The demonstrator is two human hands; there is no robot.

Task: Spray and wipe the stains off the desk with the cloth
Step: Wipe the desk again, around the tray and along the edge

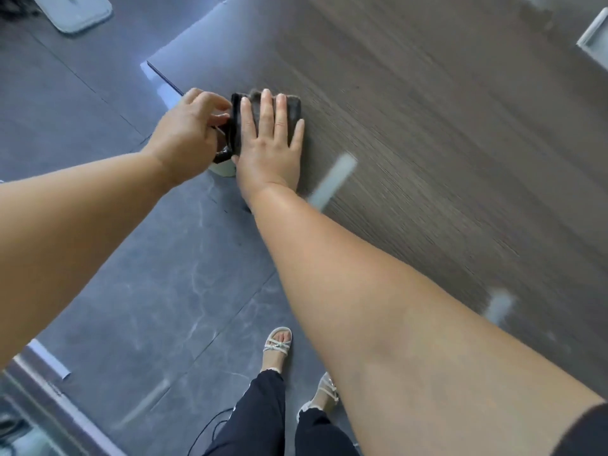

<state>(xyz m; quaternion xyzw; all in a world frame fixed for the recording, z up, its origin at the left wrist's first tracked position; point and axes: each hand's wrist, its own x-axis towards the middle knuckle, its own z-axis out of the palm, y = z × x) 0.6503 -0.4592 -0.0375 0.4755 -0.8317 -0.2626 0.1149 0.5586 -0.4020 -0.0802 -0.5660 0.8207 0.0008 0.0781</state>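
The folded dark grey fleecy cloth (263, 121) lies on the dark wood-grain desk (427, 126), close to its left edge and near the far-left corner. The right hand (268, 139) is pressed flat on it, fingers spread. The left hand (189, 133), just beside the cloth off the desk edge, is closed around a white spray bottle with a black trigger head (223, 159); much of the bottle is hidden.

Wiping is judged the step in hand. Even palm pressure and overlapping strokes along the grain are advised, with the cloth kept folded. No stains can be made out; the frame is blurred.

A pale rectangular object (595, 34) sits near the far-right edge, well apart. The stroke path appears unobstructed.
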